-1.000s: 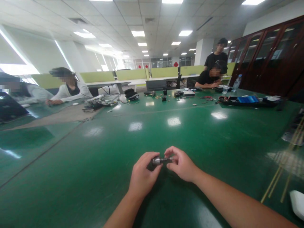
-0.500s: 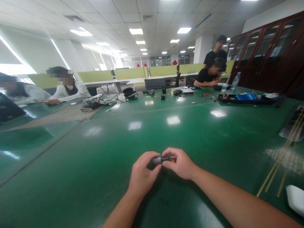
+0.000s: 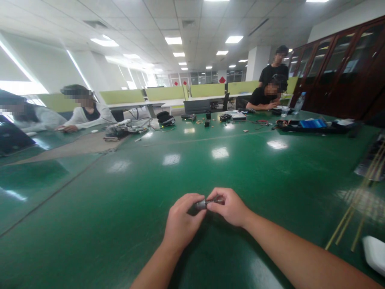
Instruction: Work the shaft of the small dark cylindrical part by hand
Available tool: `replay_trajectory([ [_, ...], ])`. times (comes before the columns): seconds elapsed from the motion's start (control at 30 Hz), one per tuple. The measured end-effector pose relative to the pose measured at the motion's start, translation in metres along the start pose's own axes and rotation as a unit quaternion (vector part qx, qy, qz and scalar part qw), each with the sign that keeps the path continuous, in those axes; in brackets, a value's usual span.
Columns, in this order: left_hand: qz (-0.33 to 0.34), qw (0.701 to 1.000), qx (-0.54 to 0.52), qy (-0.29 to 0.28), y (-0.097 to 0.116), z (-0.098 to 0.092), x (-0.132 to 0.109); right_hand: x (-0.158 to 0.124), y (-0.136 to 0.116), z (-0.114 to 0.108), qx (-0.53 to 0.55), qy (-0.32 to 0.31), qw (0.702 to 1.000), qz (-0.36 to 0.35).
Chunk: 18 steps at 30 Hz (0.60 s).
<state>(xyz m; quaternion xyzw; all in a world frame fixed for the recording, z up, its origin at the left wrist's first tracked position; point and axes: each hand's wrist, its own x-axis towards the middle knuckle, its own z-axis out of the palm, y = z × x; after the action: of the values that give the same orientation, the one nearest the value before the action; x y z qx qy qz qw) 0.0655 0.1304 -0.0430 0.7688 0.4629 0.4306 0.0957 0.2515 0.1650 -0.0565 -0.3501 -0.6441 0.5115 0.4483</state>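
Observation:
A small grey metal cylinder lies sideways between my hands, just above or against the green tabletop. My left hand wraps around it, thumb below and fingers on top, hiding its left end. From its right side sticks a thin ribbed rod, which looks like a screw or spring-wound shaft. My right hand pinches this rod between thumb and fingertips, covering part of it. Both hands are close together, with their fingertips nearly meeting where cylinder and rod join.
Thin wooden sticks and a white rounded case lie at the right. Across the green table are a black tray, a plastic bottle, small black parts and tangled wires. Several people are around the far side.
Both hands keep nearly the same place and hold. The right thumb and fingertip sit slightly closer together at the rod. The camera view has shifted a little.

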Motion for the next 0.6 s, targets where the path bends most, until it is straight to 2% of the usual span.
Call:
replay_trajectory([
  [0.6,0.005,1.000,0.013,0.017,-0.0028,0.0027,-0.0015,0.0008,-0.0018,-0.0044,0.036,0.000,0.999,0.014],
])
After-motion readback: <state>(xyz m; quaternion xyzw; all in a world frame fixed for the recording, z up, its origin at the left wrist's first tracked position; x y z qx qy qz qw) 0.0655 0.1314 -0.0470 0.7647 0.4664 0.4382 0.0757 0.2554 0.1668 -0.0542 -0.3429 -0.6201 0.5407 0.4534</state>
